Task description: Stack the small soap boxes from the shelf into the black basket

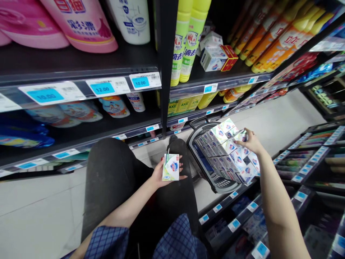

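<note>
A white and green soap box (pixel 170 167) with a blue emblem lies in my left hand (pixel 159 174), its printed face turned up, my fingers around its edges. At the right, my right hand (pixel 251 141) grips another soap box (pixel 240 136) at the top of a stack. Several similar boxes (pixel 231 160) are packed in rows in a grey plastic shopping basket (pixel 212 185) on the floor. The lower part of the box under my right fingers is hidden.
Price-tagged shelves (pixel 81 72) stand ahead, holding pink bottles (pixel 81 25), yellow-green bottles (pixel 185 43) and orange bottles (pixel 285 39). Soap boxes (pixel 214 57) sit on the middle shelf. Another low shelf rack (pixel 245 212) flanks the basket at the right. My knees (pixel 110 180) are in front.
</note>
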`<state>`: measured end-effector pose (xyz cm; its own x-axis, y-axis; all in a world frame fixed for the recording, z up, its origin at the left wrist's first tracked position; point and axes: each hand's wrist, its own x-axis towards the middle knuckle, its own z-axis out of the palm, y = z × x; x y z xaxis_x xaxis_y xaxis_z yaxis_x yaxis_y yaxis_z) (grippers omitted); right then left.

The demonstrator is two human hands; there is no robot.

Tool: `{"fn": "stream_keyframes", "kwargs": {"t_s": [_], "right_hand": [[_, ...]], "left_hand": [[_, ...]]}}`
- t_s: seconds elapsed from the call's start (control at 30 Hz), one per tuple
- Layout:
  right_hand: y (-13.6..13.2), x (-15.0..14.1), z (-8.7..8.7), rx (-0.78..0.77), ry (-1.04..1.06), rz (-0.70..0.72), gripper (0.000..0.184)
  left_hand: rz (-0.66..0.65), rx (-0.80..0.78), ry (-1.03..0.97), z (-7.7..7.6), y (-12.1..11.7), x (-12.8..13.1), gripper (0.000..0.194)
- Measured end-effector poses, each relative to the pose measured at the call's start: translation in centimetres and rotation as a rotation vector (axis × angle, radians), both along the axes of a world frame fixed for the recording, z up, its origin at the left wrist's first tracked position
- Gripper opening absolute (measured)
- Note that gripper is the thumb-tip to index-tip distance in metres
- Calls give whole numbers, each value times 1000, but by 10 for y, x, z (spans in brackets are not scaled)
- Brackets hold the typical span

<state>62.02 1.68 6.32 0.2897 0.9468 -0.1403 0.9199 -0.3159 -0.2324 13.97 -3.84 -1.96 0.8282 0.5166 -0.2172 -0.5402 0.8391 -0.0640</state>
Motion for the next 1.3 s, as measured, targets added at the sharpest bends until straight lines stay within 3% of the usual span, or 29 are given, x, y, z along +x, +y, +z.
{"fn": "stream_keyframes", "kwargs": {"t_s": [0.37,0.43,0.5,0.57,0.63,0.7,0.77,0.83,0.9,1.03,1.17,1.23,1.3], "right_hand": [[0,-19,18,-49,12,-69,122],[-3,-29,28,22,28,-92,115],[-13,-50,38,210,47,-83,101],[-29,-88,46,446,88,-94,80],[-54,-142,47,558,184,-138,57],[-83,-205,42,412,372,-91,46],[-108,-267,30,223,517,20,57],[-124,-316,16,173,560,62,65],[-129,-344,2,206,563,47,65],[-124,-344,-4,219,661,78,60],[-132,-315,8,236,1064,145,64],[-141,-305,13,282,1237,109,70],[-151,-302,17,331,1443,48,78]], "left_hand": [[-4,-4,-45,-2,1,0,75],[2,-4,-37,-2,1,1,74],[3,-4,-20,-3,0,2,71],[3,13,-4,-3,-2,5,68],[27,72,10,-4,-3,8,66],[75,162,38,-4,-6,11,66],[117,252,74,-4,-8,13,70],[123,318,114,-1,-11,15,74],[105,361,153,4,-13,15,77],[100,427,163,17,-11,8,87],[70,462,17,27,-1,-7,117],[57,454,-13,24,4,-13,115],[54,420,19,17,8,-14,97]]}}
